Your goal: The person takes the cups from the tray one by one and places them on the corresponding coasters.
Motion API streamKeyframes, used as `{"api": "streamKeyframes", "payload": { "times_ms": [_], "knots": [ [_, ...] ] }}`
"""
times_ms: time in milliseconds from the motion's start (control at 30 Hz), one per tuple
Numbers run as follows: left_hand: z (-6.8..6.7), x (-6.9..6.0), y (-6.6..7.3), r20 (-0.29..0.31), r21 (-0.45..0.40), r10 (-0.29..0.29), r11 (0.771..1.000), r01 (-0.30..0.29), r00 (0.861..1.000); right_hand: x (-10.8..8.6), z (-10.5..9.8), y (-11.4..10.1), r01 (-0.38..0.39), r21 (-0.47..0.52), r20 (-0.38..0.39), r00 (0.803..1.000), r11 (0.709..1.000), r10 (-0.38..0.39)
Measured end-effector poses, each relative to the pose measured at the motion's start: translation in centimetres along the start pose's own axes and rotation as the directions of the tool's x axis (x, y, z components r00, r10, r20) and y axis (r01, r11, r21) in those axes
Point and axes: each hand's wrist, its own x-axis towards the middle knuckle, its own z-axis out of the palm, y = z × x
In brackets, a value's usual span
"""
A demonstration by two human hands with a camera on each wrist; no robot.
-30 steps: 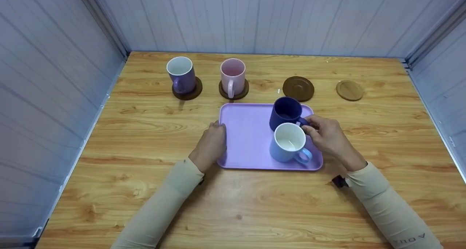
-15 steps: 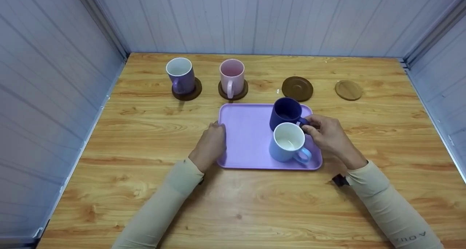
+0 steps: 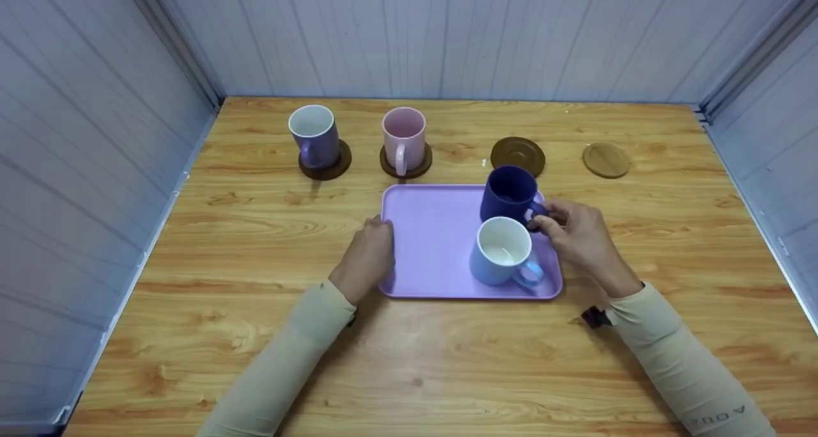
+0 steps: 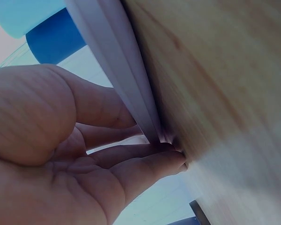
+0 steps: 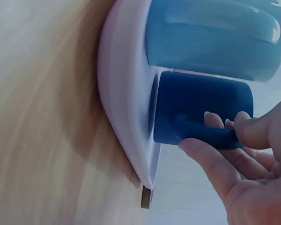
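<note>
My right hand (image 3: 583,240) grips the handle of a dark blue mug (image 3: 497,202) at the back right of a lilac tray (image 3: 427,248). In the right wrist view the thumb and fingers wrap that handle, and a narrow dark gap shows between the mug's base and the tray. Just in front of it stands a light blue mug (image 3: 487,263) with a white inside, upright on the tray. My left hand (image 3: 369,253) holds the tray's left rim. In the left wrist view its thumb lies on the rim (image 4: 119,70) and the fingertips reach under the edge.
Behind the tray, a purple mug (image 3: 324,144) and a pink mug (image 3: 412,144) each stand on a dark brown coaster. A bare dark coaster (image 3: 518,156) and a lighter wooden coaster (image 3: 606,160) lie to their right. Panel walls border the table's back and sides.
In the last half second the dark blue mug has shifted slightly right and back, held by its handle. The left hand, tray and light blue mug keep their places; the head view has tilted slightly.
</note>
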Motion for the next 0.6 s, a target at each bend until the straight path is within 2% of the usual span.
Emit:
{"api": "streamKeyframes", "payload": {
  "times_ms": [133, 367, 600],
  "knots": [
    [0.0, 0.0, 0.0, -0.006, 0.008, -0.001, 1.000, 0.001, 1.000, 0.4, -0.8, -0.4, -0.038, 0.002, -0.027, 0.999, 0.999, 0.038],
    [0.0, 0.0, 0.1, 0.038, -0.001, -0.037, 0.999, 0.037, 0.999, 1.6, -2.5, -1.8, -0.085, 0.019, -0.081, 0.993, 0.996, 0.086],
    [0.0, 0.1, 0.0, 0.013, 0.018, -0.013, 1.000, 0.013, 1.000, 3.6, -3.7, -2.8, -0.095, 0.019, -0.157, 0.983, 0.995, 0.097]
  ]
}}
